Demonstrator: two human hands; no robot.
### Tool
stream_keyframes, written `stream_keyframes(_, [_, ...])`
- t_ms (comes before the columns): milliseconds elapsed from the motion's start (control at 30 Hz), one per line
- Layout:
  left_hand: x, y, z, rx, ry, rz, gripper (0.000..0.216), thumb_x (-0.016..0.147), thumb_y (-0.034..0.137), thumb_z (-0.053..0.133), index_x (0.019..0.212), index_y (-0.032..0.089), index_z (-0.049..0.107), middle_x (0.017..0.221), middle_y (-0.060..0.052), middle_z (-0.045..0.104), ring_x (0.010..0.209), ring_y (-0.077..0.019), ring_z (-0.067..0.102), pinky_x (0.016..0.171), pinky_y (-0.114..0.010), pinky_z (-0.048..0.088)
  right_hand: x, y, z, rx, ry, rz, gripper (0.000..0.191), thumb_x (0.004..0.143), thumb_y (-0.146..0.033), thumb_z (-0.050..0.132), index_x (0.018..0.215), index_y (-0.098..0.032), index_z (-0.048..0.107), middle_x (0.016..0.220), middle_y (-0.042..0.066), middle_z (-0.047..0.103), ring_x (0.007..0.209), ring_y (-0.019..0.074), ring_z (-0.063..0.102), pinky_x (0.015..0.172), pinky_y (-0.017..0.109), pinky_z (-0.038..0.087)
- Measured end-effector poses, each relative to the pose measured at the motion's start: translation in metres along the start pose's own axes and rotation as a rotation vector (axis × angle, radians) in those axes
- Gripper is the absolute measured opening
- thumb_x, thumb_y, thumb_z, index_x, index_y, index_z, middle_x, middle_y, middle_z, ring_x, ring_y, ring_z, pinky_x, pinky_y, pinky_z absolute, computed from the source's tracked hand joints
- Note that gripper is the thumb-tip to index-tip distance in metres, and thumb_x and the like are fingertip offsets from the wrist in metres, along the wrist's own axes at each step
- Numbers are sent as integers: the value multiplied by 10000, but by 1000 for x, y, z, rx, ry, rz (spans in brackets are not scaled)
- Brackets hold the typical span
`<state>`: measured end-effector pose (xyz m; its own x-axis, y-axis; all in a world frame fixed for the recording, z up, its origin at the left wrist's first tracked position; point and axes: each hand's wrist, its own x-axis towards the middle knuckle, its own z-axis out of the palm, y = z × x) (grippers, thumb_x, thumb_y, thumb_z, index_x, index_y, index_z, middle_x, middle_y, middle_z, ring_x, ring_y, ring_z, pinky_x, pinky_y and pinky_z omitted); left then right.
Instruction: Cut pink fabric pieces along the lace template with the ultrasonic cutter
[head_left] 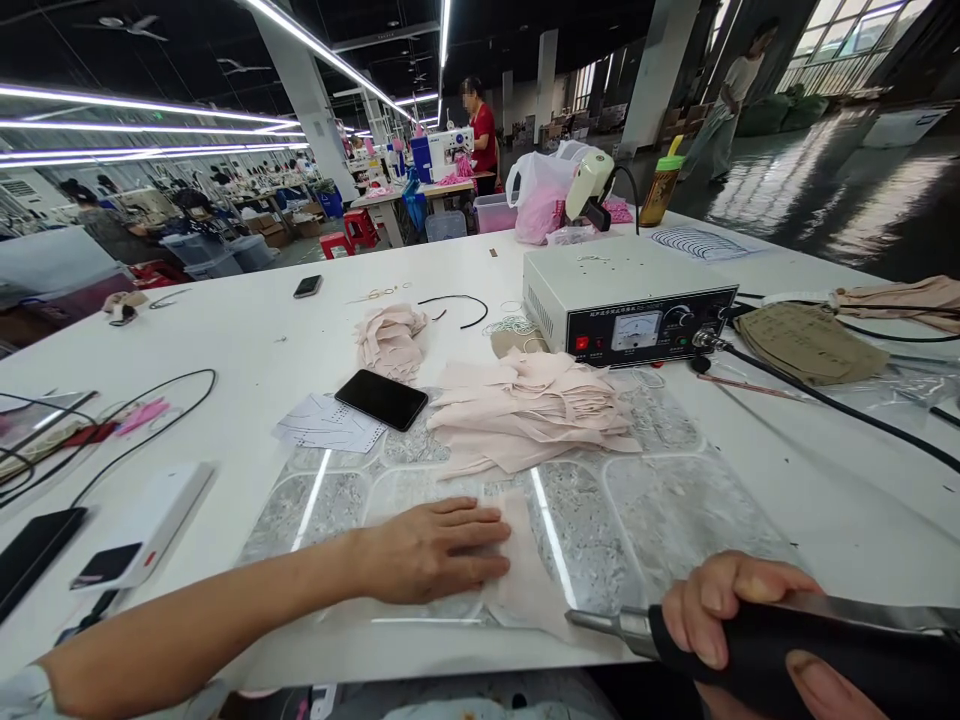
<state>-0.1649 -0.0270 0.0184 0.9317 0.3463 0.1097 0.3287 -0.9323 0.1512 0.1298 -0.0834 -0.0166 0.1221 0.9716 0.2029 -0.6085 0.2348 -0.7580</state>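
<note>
My left hand (439,548) lies flat, fingers stretched out, pressing a pale pink fabric piece (529,585) onto a patterned glass tile (645,520) at the table's near edge. My right hand (731,615) is wrapped round a black handheld tool (810,650). The tool's metal tip (600,622) rests at the near edge of the fabric piece. A stack of similar pink fabric pieces (536,410) lies just beyond on the tile.
A white control box (622,295) with a meter and knobs stands behind the stack; a black cable (825,400) runs from it. A black phone (381,399), a smaller fabric pile (391,340), a power bank (146,525) and cables (142,425) lie to the left. People work at sewing stations behind.
</note>
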Motion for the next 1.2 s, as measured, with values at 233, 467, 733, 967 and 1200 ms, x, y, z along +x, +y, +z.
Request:
stream_keyframes(233, [2,7,-2,-50,68,-168,335,1005,280,440,1298,141,524,1359,-154,538,1311,-259,462,1102,-424,379,8,-2,11,20,-9,-56,184,854,-361,519,961,-222,574,761,11,469,563,118,482,512,291,495])
stream_keyframes(467, [2,3,3,-28,-2,-90,348,1019,335,413,1275,137,542,1397,-128,510,1328,-259,443,1145,-420,303,32,1,39,75,141,-79,119,752,-322,599,815,-224,577,689,-13,479,490,113,482,454,283,446])
stream_keyframes(733, [3,-5,5,-112,55,-67,351,1002,306,451,1273,101,537,1386,-162,511,1314,-248,463,1141,-387,334,49,16,45,64,298,-124,125,640,-266,595,751,-210,583,654,-22,504,455,111,480,443,286,424])
stream_keyframes(967, [4,-8,0,-127,73,-52,379,995,265,473,1338,106,499,1398,-152,503,1330,-249,443,1125,-394,360,60,27,51,57,265,-192,106,679,-262,580,777,-222,590,681,-33,512,455,99,502,457,268,433])
stream_keyframes(1200, [4,-15,1,-98,31,-31,373,995,248,475,1348,128,494,1411,-139,492,1331,-243,442,1110,-384,381,63,31,54,42,300,-238,105,694,-277,573,774,-215,601,692,-23,516,441,96,497,432,262,417])
